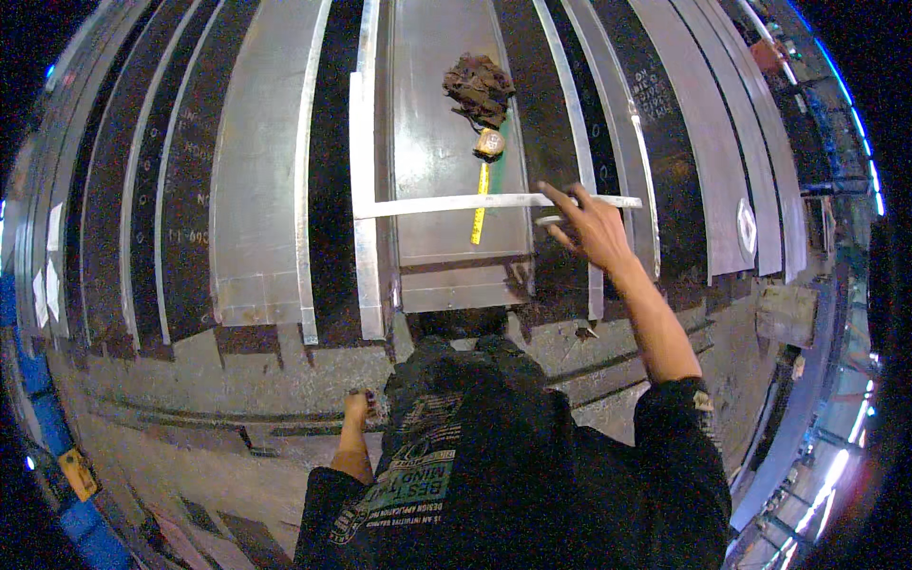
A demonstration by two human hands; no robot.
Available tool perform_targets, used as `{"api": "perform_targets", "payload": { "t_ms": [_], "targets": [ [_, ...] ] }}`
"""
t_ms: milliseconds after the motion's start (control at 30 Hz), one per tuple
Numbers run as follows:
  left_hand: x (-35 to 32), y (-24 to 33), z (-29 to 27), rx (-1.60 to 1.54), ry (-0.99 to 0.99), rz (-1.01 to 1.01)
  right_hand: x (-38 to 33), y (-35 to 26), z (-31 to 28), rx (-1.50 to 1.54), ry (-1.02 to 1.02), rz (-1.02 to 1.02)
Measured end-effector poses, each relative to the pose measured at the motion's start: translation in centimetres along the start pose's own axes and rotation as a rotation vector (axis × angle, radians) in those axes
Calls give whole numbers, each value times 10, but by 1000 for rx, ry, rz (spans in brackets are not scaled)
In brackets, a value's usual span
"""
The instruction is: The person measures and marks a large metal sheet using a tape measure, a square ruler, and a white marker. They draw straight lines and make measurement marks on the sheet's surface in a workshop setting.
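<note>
My right hand point(600, 231) reaches over the right part of a pale metal square's crossbar point(446, 204). Its index and middle fingers are stretched out, and a small white stick point(548, 220) shows between finger and thumb. The square's long leg point(363, 142) lies along a raised strip. Under the crossbar runs the yellow blade point(479, 220) of a tape measure point(489, 143), whose case sits farther away on the grey steel plate point(432, 114). Beyond the case lies a crumpled brown rag or glove point(478, 88). Low beside my left thigh, my left hand point(357, 408) is curled closed; its contents are unclear.
Long steel beams or channels with raised pale edges point(306, 190) lie side by side, their ends toward me. Chalk marks show on a dark web point(655, 100). A white ring-shaped piece point(747, 228) lies far right. Grey floor point(285, 380) carries dark bars near my feet.
</note>
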State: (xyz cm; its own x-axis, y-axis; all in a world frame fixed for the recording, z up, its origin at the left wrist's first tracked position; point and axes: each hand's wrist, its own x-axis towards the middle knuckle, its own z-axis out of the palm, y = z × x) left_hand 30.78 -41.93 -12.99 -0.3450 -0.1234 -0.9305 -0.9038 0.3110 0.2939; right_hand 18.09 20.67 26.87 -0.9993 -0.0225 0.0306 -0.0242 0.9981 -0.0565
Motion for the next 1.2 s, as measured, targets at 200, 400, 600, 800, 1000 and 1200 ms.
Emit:
{"api": "perform_targets", "payload": {
  "t_ms": [200, 400, 600, 800, 1000, 1200],
  "targets": [
    [-19, 91, 12, -65, -41, 142, -46, -102, 72, 284, -308, 185],
    [-95, 154, 24, 17, -46, 222, 18, -82, 202, 508, -224, 736],
    [-34, 51, -79, 237, 16, 397, 111, -29, 248, 414, 253, 843],
    [-137, 56, -85, -74, 164, -61, 179, 35, 241, 271, 75, 863],
    [-183, 17, -77, 7, 160, 17, 190, 15, 240, 281, 159, 788],
    [-194, -25, -42, 87, 71, 19, 118, -19, 210, 596, 285, 784]
  ]
}}
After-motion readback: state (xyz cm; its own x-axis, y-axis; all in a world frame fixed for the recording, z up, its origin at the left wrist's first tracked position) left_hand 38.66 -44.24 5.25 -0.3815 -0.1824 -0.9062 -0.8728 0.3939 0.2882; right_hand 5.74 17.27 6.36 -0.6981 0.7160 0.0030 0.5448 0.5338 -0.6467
